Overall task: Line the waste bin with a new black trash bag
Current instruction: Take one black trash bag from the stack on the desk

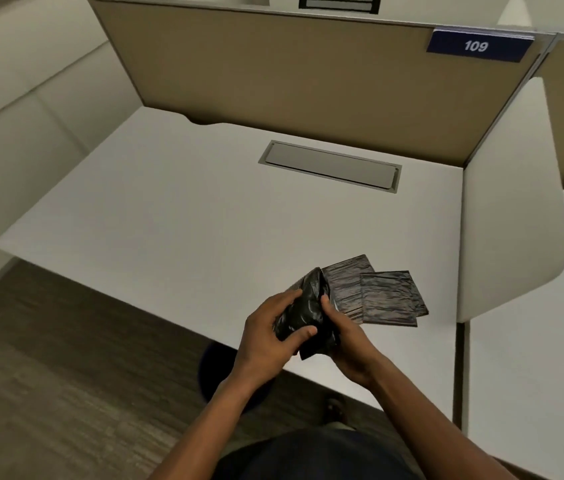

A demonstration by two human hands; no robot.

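A crumpled black trash bag point(303, 311) is held between both hands just above the white desk's front edge. My left hand point(266, 337) grips its left side, thumb across the front. My right hand point(346, 341) holds its right side with the thumb on top. Two folded black trash bags point(377, 294) lie flat and overlapping on the desk, right behind my hands. A dark round shape, likely the waste bin point(213, 368), shows on the floor under the desk edge, mostly hidden by my left forearm and the desk.
The white desk point(187, 220) has a grey cable hatch point(330, 166) near the back. A tan partition point(291, 81) with a blue "109" sign point(476, 46) closes the rear; a white side panel point(502, 220) stands at the right. Brown carpet point(65, 375) lies at the left.
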